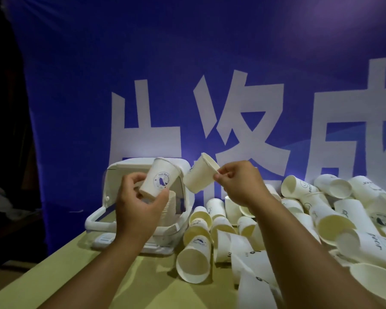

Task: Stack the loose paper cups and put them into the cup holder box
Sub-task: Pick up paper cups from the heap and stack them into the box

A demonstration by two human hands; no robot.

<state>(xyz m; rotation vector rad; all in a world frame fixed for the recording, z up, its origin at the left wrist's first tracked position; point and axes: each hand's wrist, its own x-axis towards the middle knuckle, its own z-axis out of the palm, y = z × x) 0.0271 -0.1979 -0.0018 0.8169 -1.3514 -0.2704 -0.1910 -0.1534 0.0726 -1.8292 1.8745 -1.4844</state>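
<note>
Left hand (138, 204) grips logo-printed paper cup (159, 178) by its base; right hand (236, 181) pinches plain paper cup (198, 175) at rim. Both above white cup holder box (112, 175).

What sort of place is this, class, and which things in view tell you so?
Probably an event or promotional stand: a big blue banner with white characters hangs behind a table heaped with printed paper cups.
</note>
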